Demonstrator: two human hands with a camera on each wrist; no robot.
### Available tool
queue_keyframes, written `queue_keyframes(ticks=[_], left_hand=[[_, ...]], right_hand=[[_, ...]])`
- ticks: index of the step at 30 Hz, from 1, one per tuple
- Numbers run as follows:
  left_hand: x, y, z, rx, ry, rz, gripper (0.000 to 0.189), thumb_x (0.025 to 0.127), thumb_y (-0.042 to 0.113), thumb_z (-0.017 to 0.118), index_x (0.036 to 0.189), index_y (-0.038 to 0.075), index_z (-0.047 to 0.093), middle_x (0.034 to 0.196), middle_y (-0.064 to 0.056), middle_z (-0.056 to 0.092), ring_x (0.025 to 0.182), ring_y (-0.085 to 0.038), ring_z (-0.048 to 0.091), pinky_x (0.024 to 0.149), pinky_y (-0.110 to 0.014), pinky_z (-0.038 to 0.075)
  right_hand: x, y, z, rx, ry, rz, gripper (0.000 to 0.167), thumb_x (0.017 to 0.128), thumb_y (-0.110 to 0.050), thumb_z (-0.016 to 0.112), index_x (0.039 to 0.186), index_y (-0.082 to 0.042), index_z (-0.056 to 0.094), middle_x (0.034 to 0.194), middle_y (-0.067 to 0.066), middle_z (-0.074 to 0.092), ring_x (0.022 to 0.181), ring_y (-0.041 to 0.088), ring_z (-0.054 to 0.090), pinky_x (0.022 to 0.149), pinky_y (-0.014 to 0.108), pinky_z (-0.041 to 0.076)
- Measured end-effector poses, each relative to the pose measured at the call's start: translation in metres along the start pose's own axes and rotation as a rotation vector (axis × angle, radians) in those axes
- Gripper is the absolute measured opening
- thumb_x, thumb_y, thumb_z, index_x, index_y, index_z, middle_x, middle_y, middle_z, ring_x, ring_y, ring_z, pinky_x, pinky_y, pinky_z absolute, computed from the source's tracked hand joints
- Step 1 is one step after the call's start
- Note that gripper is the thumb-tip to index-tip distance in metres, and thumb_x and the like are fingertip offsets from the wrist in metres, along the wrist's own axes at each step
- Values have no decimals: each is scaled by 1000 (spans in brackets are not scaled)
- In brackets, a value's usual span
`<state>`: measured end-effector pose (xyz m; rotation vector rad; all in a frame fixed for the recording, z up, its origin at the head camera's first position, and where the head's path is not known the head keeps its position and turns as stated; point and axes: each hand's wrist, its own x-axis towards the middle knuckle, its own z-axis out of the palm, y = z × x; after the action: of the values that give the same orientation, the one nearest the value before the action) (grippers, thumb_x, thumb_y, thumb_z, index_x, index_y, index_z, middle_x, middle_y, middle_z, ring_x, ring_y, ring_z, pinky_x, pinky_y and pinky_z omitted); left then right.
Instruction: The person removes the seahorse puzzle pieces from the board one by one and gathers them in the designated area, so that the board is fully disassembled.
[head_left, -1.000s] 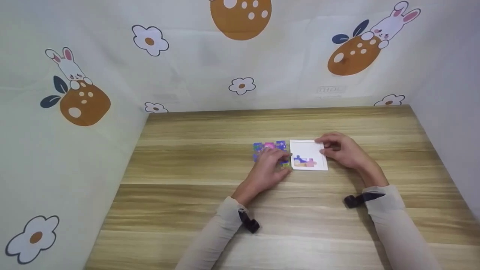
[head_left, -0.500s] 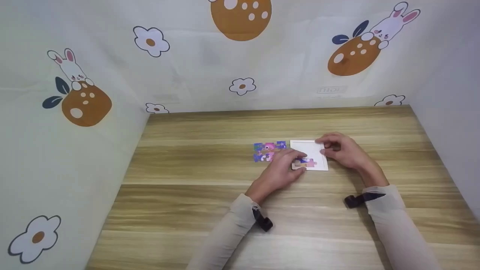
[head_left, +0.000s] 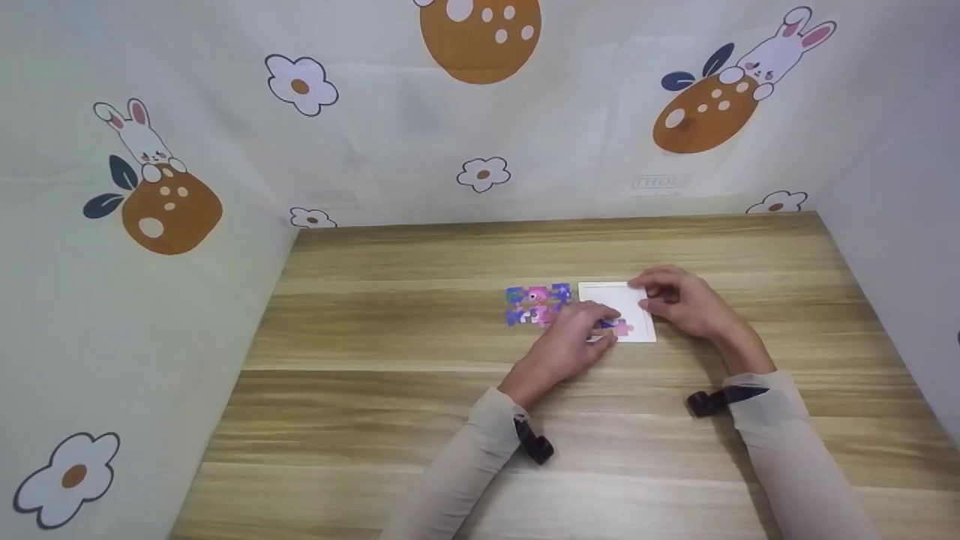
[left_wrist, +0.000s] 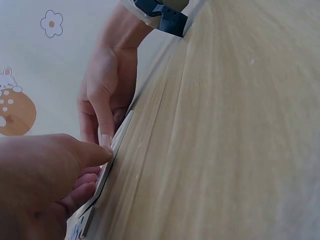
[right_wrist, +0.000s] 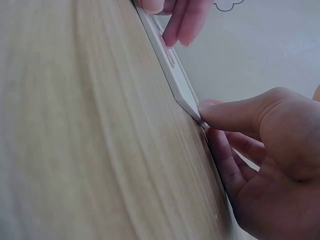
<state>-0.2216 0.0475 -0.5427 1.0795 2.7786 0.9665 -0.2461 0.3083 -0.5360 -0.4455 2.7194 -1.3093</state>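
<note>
A white puzzle tray lies flat on the table with a few joined pieces at its lower left, among them a pink puzzle piece. My left hand reaches over that corner, hiding part of the pieces. Its thumb rests at the near rim and its relaxed fingers touch down farther in, with a gap between them in the right wrist view. At the opposite side my right hand pinches the tray's edge, thumb on the rim and fingers against the side, as the right wrist view shows.
Left of the tray lies a block of purple and pink puzzle pieces, partly behind the left hand. The wooden table meets a printed cloth wall at the back. Both wrists carry black cameras.
My left hand has moved right from the loose pieces onto the tray's lower left, uncovering more of the purple and pink block. The right hand and the tray have stayed put.
</note>
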Motion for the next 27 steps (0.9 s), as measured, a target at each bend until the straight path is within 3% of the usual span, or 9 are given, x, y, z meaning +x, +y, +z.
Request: queue_keyframes(ticks=[9,16,22,27], left_hand=[[-2,0,2,-80,10,15,30,103,16,75,132,9,74,129,-6,73,114,-17,73,97,-16,57],[-3,-1,3,-42,1,14,37,105,20,72,141,13,69,136,-5,66,123,-17,67,105,-20,55],[-3,-2,4,-59,14,29,39,106,16,70,145,15,67,134,-4,57,117,-12,65,99,-12,52],[-4,-3,5,-44,22,49,37,106,16,70,143,14,69,134,-4,60,121,-12,65,102,-12,52]], right_hand=[[-1,1,1,31,8,-20,36,99,-1,75,134,-1,74,146,23,63,120,33,63,95,12,52],[1,1,0,6,3,20,36,99,-1,73,135,-6,74,149,20,62,123,33,64,97,8,48],[2,0,0,17,-10,40,36,100,-2,72,136,-6,74,150,20,61,125,35,64,95,6,48],[1,1,1,23,-11,41,36,100,-2,72,136,-6,74,150,20,61,124,34,64,94,6,48]])
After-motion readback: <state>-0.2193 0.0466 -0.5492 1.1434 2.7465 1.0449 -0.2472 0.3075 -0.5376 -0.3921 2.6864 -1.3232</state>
